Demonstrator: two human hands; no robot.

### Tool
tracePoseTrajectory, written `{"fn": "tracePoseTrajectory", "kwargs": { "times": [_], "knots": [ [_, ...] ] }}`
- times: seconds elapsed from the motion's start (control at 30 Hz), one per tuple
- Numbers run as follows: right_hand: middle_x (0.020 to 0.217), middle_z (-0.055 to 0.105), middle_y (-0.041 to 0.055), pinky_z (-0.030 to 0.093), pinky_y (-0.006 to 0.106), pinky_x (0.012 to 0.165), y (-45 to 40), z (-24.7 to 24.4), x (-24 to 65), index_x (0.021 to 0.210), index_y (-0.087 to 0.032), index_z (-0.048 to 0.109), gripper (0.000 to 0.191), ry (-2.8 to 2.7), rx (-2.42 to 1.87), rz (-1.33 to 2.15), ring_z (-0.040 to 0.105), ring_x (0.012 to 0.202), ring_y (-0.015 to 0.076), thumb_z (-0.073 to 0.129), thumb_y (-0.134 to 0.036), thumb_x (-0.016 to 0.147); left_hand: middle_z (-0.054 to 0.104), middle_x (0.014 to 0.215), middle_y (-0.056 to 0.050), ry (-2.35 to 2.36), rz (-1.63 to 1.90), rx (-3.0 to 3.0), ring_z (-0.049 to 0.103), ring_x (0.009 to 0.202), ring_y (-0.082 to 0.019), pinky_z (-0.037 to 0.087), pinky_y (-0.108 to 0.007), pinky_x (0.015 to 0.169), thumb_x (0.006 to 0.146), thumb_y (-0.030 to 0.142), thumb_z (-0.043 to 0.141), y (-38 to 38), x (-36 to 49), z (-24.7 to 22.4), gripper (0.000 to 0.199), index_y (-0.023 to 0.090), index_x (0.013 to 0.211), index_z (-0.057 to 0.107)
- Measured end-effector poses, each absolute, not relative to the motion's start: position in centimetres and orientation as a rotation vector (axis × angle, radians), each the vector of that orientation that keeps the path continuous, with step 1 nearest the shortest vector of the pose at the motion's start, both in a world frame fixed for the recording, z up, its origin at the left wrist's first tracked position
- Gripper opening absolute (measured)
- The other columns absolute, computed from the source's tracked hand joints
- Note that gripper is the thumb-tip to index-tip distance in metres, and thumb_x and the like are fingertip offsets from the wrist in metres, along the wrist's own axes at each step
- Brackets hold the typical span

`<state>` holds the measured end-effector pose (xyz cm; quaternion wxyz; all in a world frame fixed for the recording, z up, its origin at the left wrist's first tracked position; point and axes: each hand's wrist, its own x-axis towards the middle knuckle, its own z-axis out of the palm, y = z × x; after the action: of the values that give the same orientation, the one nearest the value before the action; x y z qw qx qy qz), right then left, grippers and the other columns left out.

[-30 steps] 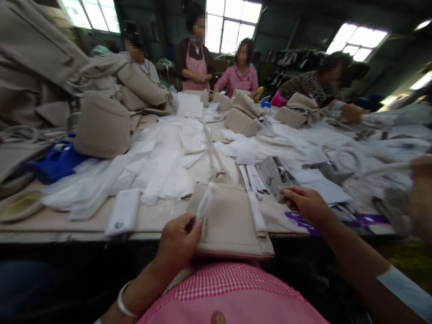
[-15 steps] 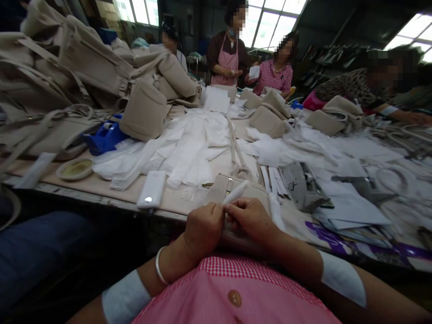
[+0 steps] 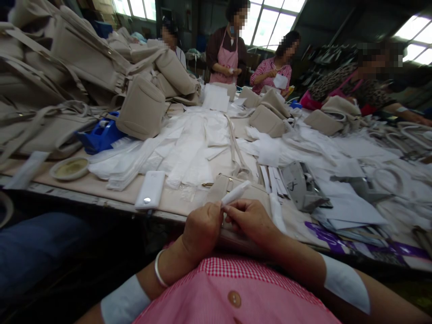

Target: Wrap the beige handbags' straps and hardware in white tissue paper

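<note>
Over a beige handbag (image 3: pixel 219 188) at the near edge of the worktable (image 3: pixel 104 189), we have a slim white roll (image 3: pixel 236 192) slanting away to the right, pale, soft-looking and rounded at its far tip. Our left hand (image 3: pixel 203 227) is curled, thumb and forefinger pinched on the roll's near end; our right hand (image 3: pixel 251 219) brings its thumb and forefinger to that same end, though we cannot tell whether they clamp it. A second white roll (image 3: pixel 277 212) lies along the handbag's right side; near it we see white strips (image 3: pixel 270 179) and a grey tape dispenser (image 3: pixel 302 185). Farther left are a white rectangular device (image 3: pixel 150 190), a blue tape dispenser (image 3: pixel 99 135) and piled beige bags (image 3: pixel 81 45). Our hands cover the roll's very end and much of the handbag's lower part, and we cannot see inside the roll. The co-worker (image 3: pixel 344 85) at right reaches toward the edge of view, that hand small and blurred.
</note>
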<state>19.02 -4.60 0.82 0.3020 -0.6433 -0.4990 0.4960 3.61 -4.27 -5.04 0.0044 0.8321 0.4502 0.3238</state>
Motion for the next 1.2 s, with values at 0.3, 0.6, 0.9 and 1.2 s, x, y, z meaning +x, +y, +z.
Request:
{"fn": "tracePoseTrajectory", "kwargs": {
  "times": [0.3,0.6,0.9,1.2],
  "knots": [
    [0.048,0.055,-0.0026,0.032,0.02,0.042,-4.7,0.3,18.8,0.075,-0.014,0.073,0.019,-1.28,-1.686,1.35,0.044,0.043,0.0081,0.064,-0.029,0.08,0.074,0.088,-0.01,1.4,1.076,2.286,0.07,0.08,-0.022,0.056,-0.035,0.077,0.091,0.015,0.05,-3.5,3.8,-4.3,0.018,0.013,0.099,0.066],
    [0.05,0.054,-0.0044,0.03,0.02,0.037,-4.0,-0.9,19.1,0.077,-0.015,0.065,0.018,-1.148,-1.592,1.476,0.041,0.038,0.0072,0.067,-0.033,0.077,0.075,0.097,-0.009,1.223,1.003,1.87,0.069,0.09,-0.021,0.053,-0.033,0.085,0.09,0.019,0.052,-3.3,3.1,-3.2,0.023,0.016,0.103,0.07],
    [0.068,0.069,0.0039,0.043,0.024,0.055,-2.8,-0.9,19.3,0.075,-0.014,0.07,0.025,-1.586,-1.699,1.069,0.059,0.061,0.0147,0.068,-0.039,0.078,0.073,0.093,-0.006,0.98,0.829,1.31,0.065,0.079,-0.018,0.052,-0.026,0.069,0.088,0.036,0.058,-2.4,1.8,-2.7,0.033,0.016,0.111,0.071],
    [0.07,0.067,0.0014,0.044,0.022,0.06,-3.1,0.0,19.4,0.075,-0.015,0.067,0.018,-1.706,-1.405,1.159,0.06,0.064,0.0133,0.057,-0.024,0.086,0.053,0.053,0.005,0.816,0.762,1.007,0.032,0.039,-0.005,0.024,-0.017,0.039,0.086,0.047,0.059,-2.2,1.9,-3.2,0.033,0.015,0.091,0.067]
  ]
}}
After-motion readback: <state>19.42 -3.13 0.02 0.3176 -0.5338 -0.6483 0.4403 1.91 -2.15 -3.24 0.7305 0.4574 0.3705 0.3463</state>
